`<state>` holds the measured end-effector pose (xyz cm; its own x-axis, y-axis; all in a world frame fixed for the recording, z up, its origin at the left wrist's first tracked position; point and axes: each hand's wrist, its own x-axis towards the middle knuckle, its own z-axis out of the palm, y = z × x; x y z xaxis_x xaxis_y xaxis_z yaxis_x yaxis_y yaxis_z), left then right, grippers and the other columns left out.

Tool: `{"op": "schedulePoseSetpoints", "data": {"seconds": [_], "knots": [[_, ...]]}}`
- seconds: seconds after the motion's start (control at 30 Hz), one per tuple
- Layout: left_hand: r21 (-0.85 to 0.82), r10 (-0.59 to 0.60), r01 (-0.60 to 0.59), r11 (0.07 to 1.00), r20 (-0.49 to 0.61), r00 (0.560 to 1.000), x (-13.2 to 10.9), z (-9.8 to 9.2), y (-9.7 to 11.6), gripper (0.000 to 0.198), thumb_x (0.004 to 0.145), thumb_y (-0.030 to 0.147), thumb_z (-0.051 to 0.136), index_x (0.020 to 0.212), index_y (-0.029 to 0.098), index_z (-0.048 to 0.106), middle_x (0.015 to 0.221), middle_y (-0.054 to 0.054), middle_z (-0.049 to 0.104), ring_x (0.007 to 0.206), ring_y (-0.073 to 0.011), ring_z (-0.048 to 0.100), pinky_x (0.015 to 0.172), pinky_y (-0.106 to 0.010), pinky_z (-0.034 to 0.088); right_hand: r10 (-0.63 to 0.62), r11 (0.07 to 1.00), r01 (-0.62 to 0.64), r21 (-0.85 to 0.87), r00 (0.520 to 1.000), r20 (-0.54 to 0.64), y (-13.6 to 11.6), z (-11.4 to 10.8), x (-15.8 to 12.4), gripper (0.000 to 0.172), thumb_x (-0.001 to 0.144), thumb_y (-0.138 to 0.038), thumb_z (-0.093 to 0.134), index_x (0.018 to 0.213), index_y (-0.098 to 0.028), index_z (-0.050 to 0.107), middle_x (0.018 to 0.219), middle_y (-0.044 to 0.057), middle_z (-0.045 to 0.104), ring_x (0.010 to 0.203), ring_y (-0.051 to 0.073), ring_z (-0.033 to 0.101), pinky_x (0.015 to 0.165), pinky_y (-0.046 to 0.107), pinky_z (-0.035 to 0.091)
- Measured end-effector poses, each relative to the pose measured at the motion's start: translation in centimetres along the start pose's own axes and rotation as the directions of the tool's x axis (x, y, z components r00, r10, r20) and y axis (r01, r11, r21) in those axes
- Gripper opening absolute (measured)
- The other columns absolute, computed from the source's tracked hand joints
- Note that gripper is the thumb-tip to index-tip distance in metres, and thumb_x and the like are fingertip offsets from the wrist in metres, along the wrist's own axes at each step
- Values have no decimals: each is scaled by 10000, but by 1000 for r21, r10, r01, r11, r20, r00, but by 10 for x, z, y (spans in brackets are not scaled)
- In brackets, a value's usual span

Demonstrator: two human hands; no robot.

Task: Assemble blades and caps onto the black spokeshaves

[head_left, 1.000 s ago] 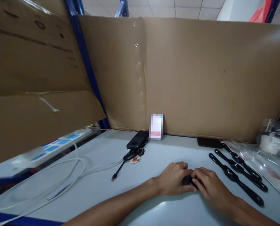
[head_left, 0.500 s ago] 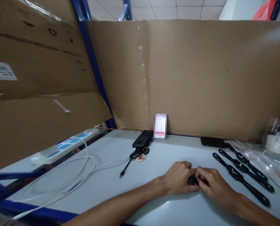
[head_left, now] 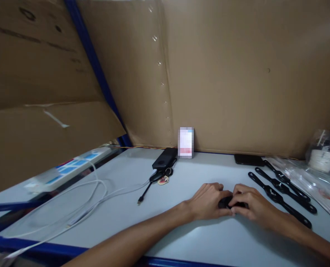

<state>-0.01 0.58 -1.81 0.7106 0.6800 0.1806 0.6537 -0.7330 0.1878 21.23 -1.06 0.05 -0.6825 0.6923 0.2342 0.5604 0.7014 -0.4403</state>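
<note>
A small dark black piece (head_left: 224, 202) sits between my two hands, low over the grey-white table, mostly covered by fingers, so its full shape cannot be made out. My left hand (head_left: 207, 201) is closed around its left side. From the right, my right hand (head_left: 252, 204) pinches it, thumb and fingertips meeting the left hand's fingers. Right of my hands lie several long black strap-like pieces (head_left: 278, 196), each with a glossy wider middle and a hole at the end, side by side at a slant.
A lit phone (head_left: 186, 142) leans on the cardboard wall (head_left: 223, 81). Before it lie a black power bank (head_left: 165, 158) and a short cable. White cables and a power strip (head_left: 70, 168) are at left. A dark phone (head_left: 249, 160) and clear plastic bags (head_left: 317, 185) are at right.
The view has tipped downward. My right hand's fingers have shifted and spread a little over the black piece, and more of it shows. My left hand keeps its hold.
</note>
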Motion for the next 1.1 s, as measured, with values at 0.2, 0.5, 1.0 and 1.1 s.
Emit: {"op": "schedulePoseSetpoints", "data": {"seconds": [0.2, 0.5, 1.0, 1.1], "knots": [[1, -6, 6, 1000, -6, 1000, 0, 1, 0, 451, 860, 634, 666, 1045, 224, 701, 815, -27, 626, 711, -202, 620, 604, -285, 393, -4, 997, -3, -77, 996, -88, -8, 16, -3, 194, 926, -93, 531, 891, -162, 709, 856, 60, 680, 793, 188, 605, 744, 319, 460], [9, -6, 6, 1000, 2, 1000, 1, -2, 2, 463, 865, 660, 648, 1076, 251, 701, 812, -16, 626, 705, -192, 613, 581, -275, 360, 210, 923, -234, 306, 972, 110, -1, 0, 3, 153, 814, -98, 625, 909, -161, 727, 702, -5, 702, 625, 138, 600, 595, 248, 398], [29, -4, 4, 1000, -18, 1000, 1, -1, 1, 455, 857, 637, 667, 1099, 254, 699, 832, -13, 639, 723, -203, 634, 587, -288, 384, 100, 984, -99, -148, 995, 0, 1, -2, 0, 212, 959, -294, 576, 853, -181, 722, 703, 21, 686, 604, 145, 573, 599, 268, 335], [26, 0, 0, 1000, -15, 1000, 1, -1, 1, 475, 854, 664, 656, 1106, 263, 700, 820, -7, 633, 726, -198, 638, 581, -285, 382, 36, 999, -34, -17, 989, 145, 7, -18, 1, 205, 917, -272, 647, 1094, -236, 743, 786, 4, 720, 666, 150, 612, 634, 251, 377]]}}
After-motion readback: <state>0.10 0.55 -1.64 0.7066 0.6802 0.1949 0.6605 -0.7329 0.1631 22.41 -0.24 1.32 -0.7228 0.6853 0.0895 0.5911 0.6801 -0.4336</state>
